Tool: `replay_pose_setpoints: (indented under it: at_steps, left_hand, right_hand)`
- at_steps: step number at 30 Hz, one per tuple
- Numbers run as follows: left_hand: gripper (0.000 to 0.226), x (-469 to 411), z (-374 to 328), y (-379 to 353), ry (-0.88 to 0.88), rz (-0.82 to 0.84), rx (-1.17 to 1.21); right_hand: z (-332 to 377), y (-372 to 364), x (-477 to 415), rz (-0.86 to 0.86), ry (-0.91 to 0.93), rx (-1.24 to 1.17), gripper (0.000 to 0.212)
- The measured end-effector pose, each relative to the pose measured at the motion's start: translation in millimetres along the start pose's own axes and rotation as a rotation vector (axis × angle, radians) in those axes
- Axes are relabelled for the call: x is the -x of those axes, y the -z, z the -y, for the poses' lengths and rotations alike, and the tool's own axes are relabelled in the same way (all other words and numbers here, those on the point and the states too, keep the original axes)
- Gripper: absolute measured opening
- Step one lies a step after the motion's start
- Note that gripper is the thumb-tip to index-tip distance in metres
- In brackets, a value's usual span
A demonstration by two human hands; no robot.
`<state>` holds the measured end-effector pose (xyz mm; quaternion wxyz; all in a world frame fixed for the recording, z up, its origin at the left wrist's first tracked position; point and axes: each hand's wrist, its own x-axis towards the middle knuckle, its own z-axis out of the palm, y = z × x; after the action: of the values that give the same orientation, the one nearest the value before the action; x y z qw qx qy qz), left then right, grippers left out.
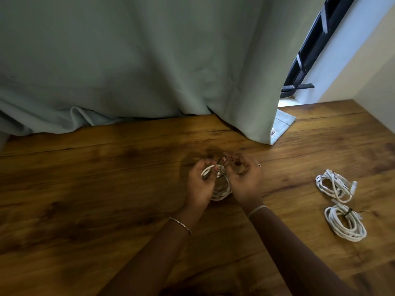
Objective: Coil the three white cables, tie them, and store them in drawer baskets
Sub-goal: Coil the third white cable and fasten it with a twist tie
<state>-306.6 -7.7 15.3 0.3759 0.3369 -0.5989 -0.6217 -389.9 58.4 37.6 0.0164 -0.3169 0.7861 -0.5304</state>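
Note:
A coiled white cable (221, 192) is held upright just above the wooden table (106, 189), between both hands. My left hand (198, 184) grips the coil's left side. My right hand (243, 180) pinches a thin dark tie (221, 161) at the coil's top, where the fingertips of both hands meet. At the right lie two more white cables: a loosely coiled one (333, 185) with no visible tie, and nearer me a neat coil (345, 223) bound with a dark tie. No drawer baskets are in view.
A grey-green curtain (149, 71) hangs along the table's far edge, its hem (280, 129) resting on the wood. A window with black bars (307, 56) and a cream wall (374, 82) stand at the right.

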Motion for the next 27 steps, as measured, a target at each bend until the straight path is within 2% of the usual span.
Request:
replay_pose_setpoints:
  at_steps: [14, 17, 20, 27]
  left_hand:
    - [0.023, -3, 7, 0, -0.001, -0.033, -0.068]
    - [0.014, -4, 10, 0, -0.010, -0.019, -0.092]
    - [0.012, -5, 14, 0, -0.019, -0.016, -0.106]
    - [0.010, -6, 15, 0, -0.008, -0.003, -0.127]
  right_hand:
    - [6, 0, 2, -0.043, 0.040, 0.043, 0.014]
    - [9, 1, 2, -0.050, 0.029, 0.071, 0.011]
    - [14, 3, 2, -0.034, 0.011, 0.132, 0.014]
    - [12, 3, -2, -0.025, -0.003, 0.103, 0.014]
